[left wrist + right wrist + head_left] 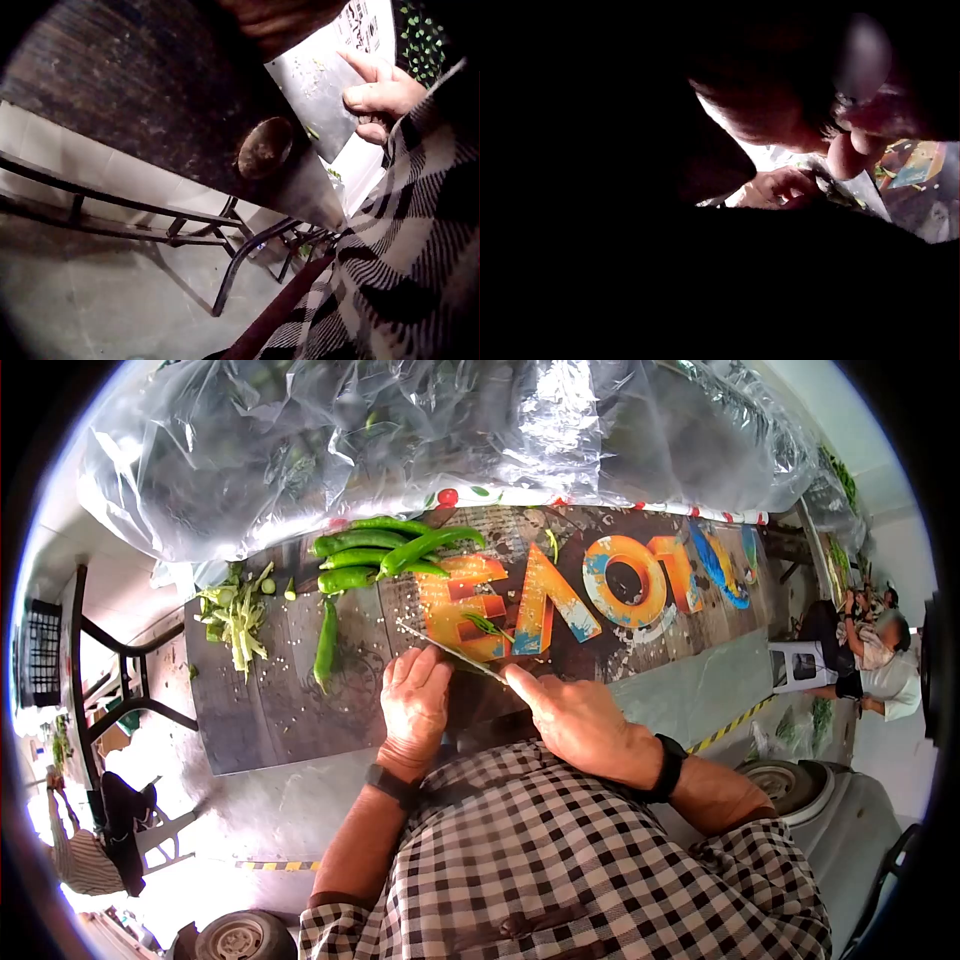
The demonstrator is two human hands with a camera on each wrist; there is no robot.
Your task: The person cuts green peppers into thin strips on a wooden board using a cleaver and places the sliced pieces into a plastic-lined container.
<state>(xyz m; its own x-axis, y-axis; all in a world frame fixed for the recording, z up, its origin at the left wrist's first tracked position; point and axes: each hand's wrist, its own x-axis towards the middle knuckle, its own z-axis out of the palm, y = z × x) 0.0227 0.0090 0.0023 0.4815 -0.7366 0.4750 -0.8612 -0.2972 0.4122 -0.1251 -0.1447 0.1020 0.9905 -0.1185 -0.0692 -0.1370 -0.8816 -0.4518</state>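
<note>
My right hand (585, 725) grips a broad knife (452, 648) whose blade points to the upper left, the index finger stretched along it. Close against the blade's left side lies my left hand (412, 705), fingers bent down; what is under them is hidden. In the left wrist view the wide metal blade (319, 97) carries small bits, with my right hand (386, 96) at its edge. A green strip (484, 624) rests just beyond the blade. One long green pepper (325, 645) lies left of my left hand. The right wrist view is mostly dark, showing fingertips (846, 156) by the blade.
Several whole green peppers (430, 548) are piled near the far edge of the table (370, 635). Cut pepper pieces (238, 618) form a heap at the left, with seeds scattered about. A large plastic-wrapped bundle (400, 435) borders the far side. A person (880, 655) sits at far right.
</note>
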